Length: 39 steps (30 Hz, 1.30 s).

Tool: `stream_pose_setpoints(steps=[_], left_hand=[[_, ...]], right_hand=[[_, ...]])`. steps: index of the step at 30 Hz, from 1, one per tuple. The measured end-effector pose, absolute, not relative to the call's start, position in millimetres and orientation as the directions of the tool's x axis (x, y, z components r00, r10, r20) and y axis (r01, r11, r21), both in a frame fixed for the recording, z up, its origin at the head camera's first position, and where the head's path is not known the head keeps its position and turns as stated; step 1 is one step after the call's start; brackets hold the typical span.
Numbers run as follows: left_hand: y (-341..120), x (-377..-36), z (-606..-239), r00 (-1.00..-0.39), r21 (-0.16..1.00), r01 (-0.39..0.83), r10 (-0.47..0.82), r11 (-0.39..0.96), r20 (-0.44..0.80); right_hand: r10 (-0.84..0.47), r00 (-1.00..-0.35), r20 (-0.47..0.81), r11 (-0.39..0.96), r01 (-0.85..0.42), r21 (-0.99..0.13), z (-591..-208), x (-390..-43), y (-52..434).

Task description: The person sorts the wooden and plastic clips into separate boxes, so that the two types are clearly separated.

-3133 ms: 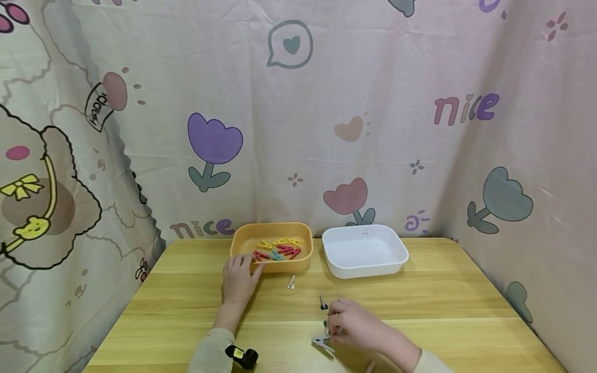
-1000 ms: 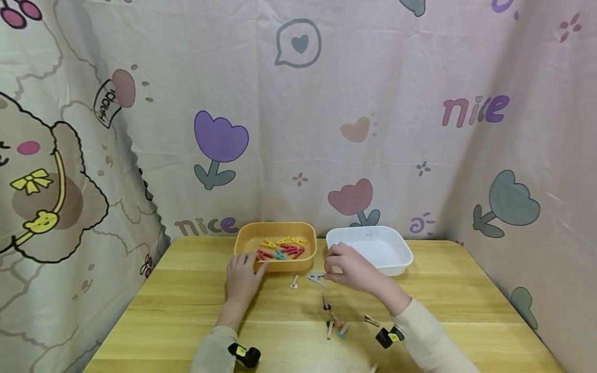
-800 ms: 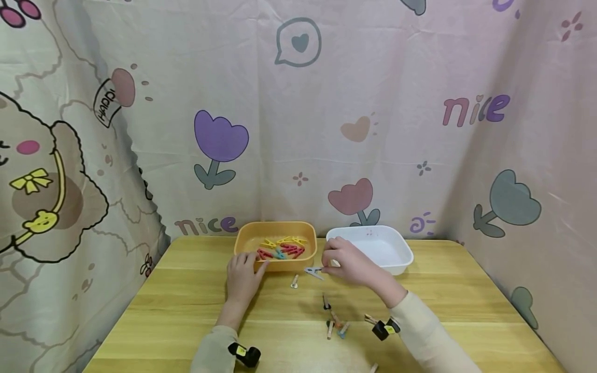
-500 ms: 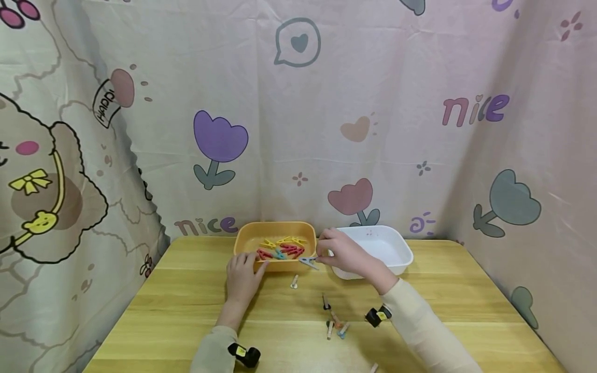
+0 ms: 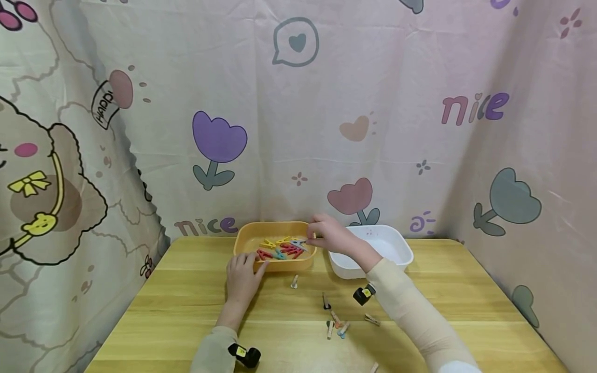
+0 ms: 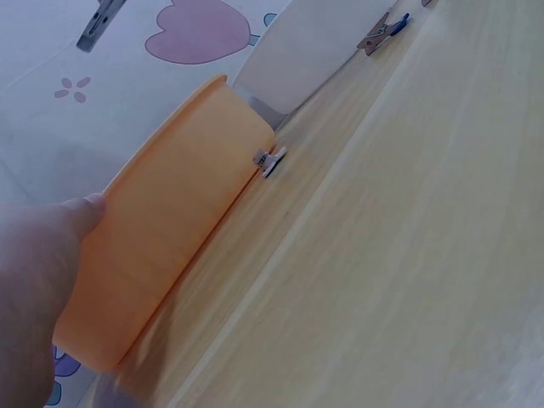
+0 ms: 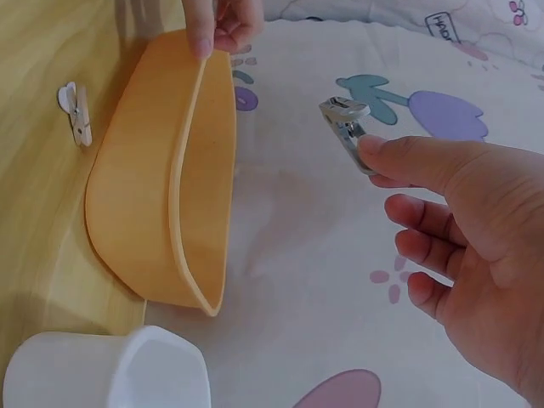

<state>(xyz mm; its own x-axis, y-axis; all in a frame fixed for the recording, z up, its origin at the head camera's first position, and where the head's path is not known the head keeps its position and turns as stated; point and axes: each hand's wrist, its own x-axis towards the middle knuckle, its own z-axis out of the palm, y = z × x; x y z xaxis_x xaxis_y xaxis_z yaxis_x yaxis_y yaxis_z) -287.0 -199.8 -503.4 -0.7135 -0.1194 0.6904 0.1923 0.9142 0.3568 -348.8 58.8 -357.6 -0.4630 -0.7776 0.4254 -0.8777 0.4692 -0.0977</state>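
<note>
An orange tray [image 5: 275,264] with several red, yellow and blue clothes pegs stands at the back of the wooden table. My left hand [image 5: 251,264] grips its front left rim, the fingers over the edge; the left wrist view has the thumb [image 6: 59,255] against the tray wall [image 6: 170,238]. Above the tray's right end my right hand [image 5: 311,237] pinches a grey clip [image 5: 298,242] by one end. In the right wrist view the grey clip [image 7: 347,127] sticks out from the hand [image 7: 374,157], held in the air over the tray [image 7: 161,195].
A white tray [image 5: 394,261] stands just right of the orange one. Loose pegs lie on the table: a white one [image 5: 294,281] in front of the orange tray, a dark one [image 5: 324,301], a small cluster [image 5: 337,327] and another [image 5: 371,319]. A patterned curtain closes off the back and sides.
My right hand has carried the grey clip from the front of the table up and left, past the white tray, to above the orange tray. The left hand has stayed on the rim.
</note>
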Motion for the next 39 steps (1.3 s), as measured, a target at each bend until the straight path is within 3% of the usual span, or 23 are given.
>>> stream_pose_setpoints(steps=[8, 24, 39], left_hand=[[-201.0, -288.2, -504.5, -0.683, 0.336, 0.206, -0.111, 0.919, 0.722], [-199.2, -286.4, -505.0, -0.719, 0.354, 0.188, -0.117, 0.916, 0.685], [-201.2, -290.7, -509.0, -0.660, 0.318, 0.231, -0.092, 0.919, 0.745]], right_hand=[[-0.765, -0.525, 0.374, 0.518, -0.846, -0.127, -359.9, -367.7, 40.2], [-0.744, -0.585, 0.324, 0.563, -0.809, -0.169, -372.0, -400.6, -2.8], [-0.685, -0.658, 0.313, 0.613, -0.752, -0.240, -379.0, -412.6, -39.2]])
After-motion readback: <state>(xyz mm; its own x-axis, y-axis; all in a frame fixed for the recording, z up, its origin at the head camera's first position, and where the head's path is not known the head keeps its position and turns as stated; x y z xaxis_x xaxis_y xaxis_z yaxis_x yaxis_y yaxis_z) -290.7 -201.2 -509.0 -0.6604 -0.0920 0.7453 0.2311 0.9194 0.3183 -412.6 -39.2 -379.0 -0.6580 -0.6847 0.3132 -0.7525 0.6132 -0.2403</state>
